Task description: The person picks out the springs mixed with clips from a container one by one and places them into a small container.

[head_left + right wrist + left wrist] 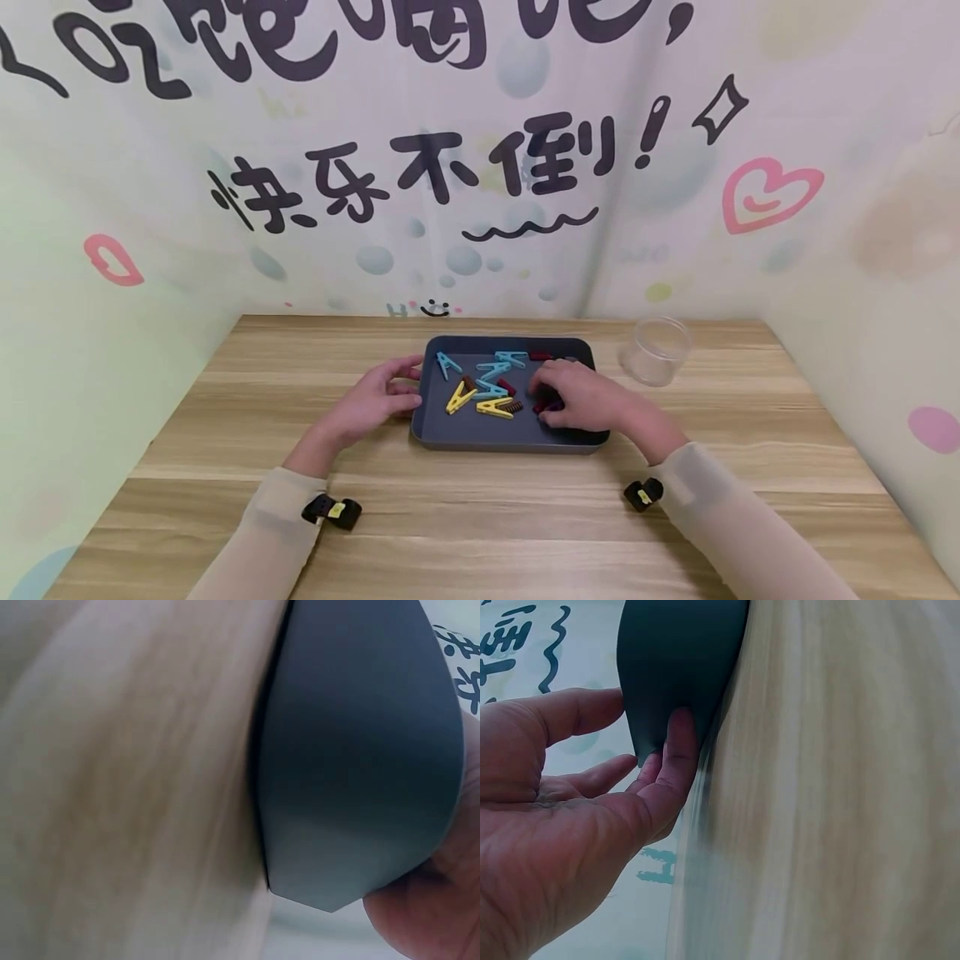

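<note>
A dark grey tray (465, 443) holds light blue clothespins (491, 389), yellow clothespins (460, 398), small brown ribbed pieces (512, 407) and dark red pieces (540, 356). My left hand (375, 396) is at the tray's left end; in the left wrist view its fingers (679, 739) touch the outer wall. Inside the tray's right part, my right hand (581, 396) reaches down, thumb and fingers apart around a dark red and purple piece (551, 406), partly hidden by the hand. In the right wrist view the tray wall (360, 750) hides most of that hand.
A clear round container (657, 354) stands on the wooden table (480, 517), behind and right of the tray. A printed curtain (420, 267) borders the table's back edge. Each sleeve cuff carries a small black camera (643, 495).
</note>
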A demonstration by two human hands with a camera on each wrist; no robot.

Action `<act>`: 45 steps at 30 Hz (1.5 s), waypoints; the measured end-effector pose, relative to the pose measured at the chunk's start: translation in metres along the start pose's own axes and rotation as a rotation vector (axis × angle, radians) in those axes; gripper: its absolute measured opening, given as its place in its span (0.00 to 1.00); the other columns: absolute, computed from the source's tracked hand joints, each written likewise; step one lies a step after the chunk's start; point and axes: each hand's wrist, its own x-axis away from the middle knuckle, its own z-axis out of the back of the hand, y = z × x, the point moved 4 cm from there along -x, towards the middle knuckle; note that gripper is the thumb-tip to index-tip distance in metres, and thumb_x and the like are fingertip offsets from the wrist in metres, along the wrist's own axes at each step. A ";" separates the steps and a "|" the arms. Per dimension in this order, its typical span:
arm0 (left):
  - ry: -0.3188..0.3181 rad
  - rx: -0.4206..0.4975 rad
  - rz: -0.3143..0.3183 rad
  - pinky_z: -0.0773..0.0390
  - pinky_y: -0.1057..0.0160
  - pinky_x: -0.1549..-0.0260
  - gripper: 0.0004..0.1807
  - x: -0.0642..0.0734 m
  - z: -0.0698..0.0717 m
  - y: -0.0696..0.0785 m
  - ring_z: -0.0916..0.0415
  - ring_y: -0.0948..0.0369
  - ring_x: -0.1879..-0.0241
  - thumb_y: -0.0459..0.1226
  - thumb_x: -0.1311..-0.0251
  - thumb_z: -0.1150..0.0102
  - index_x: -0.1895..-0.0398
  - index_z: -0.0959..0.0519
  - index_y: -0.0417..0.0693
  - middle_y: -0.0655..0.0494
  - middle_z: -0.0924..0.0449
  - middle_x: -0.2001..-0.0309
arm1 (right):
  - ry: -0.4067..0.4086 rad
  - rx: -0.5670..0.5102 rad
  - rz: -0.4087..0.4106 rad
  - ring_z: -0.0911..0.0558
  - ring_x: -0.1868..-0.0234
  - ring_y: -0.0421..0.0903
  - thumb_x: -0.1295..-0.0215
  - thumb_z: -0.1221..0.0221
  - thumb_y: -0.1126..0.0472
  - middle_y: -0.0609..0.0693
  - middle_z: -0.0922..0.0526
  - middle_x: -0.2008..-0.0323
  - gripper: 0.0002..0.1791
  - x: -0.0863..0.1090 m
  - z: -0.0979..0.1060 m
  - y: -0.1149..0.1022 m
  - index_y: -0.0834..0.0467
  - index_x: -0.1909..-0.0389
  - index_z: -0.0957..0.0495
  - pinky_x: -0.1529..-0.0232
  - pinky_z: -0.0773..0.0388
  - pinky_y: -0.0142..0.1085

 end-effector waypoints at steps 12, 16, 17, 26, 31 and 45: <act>-0.021 0.036 0.007 0.16 0.48 0.44 0.37 0.000 -0.003 -0.002 0.25 0.39 0.35 0.25 0.26 0.44 0.17 0.45 0.36 0.30 0.35 0.29 | 0.020 0.042 0.044 0.22 0.54 0.43 0.32 0.31 0.58 0.42 0.19 0.59 0.04 -0.002 -0.002 -0.005 0.50 0.59 0.14 0.49 0.27 0.47; -0.029 0.042 0.006 0.16 0.48 0.44 0.37 0.000 -0.004 -0.002 0.25 0.38 0.35 0.24 0.26 0.45 0.17 0.45 0.36 0.30 0.36 0.29 | 0.023 0.040 0.037 0.22 0.54 0.43 0.30 0.32 0.58 0.42 0.19 0.59 0.03 -0.001 -0.002 -0.005 0.50 0.59 0.15 0.50 0.28 0.47; -0.031 0.042 0.006 0.16 0.48 0.44 0.37 0.000 -0.004 -0.002 0.25 0.38 0.35 0.24 0.26 0.45 0.17 0.46 0.36 0.30 0.36 0.29 | 0.026 0.038 0.036 0.22 0.55 0.43 0.30 0.32 0.58 0.42 0.19 0.59 0.03 -0.001 -0.002 -0.005 0.50 0.58 0.15 0.50 0.27 0.47; -0.042 0.041 0.002 0.16 0.49 0.45 0.37 0.000 -0.004 -0.001 0.24 0.39 0.36 0.24 0.25 0.46 0.17 0.45 0.36 0.30 0.36 0.29 | 0.111 -0.067 0.029 0.21 0.59 0.41 0.28 0.32 0.59 0.42 0.16 0.59 0.04 0.003 0.003 -0.002 0.52 0.56 0.15 0.52 0.19 0.42; -0.041 0.046 -0.001 0.15 0.50 0.46 0.37 0.000 -0.003 -0.002 0.25 0.39 0.36 0.24 0.25 0.46 0.17 0.45 0.36 0.30 0.36 0.30 | 0.144 -0.147 -0.024 0.21 0.62 0.42 0.28 0.32 0.60 0.41 0.17 0.61 0.05 0.007 0.010 0.000 0.53 0.55 0.15 0.57 0.18 0.39; -0.034 0.051 0.005 0.15 0.52 0.47 0.37 0.001 -0.001 -0.002 0.25 0.39 0.36 0.24 0.26 0.45 0.17 0.45 0.36 0.30 0.36 0.30 | 0.288 -0.252 -0.063 0.20 0.61 0.45 0.30 0.30 0.62 0.42 0.16 0.63 0.06 0.024 0.041 0.010 0.53 0.56 0.15 0.59 0.18 0.46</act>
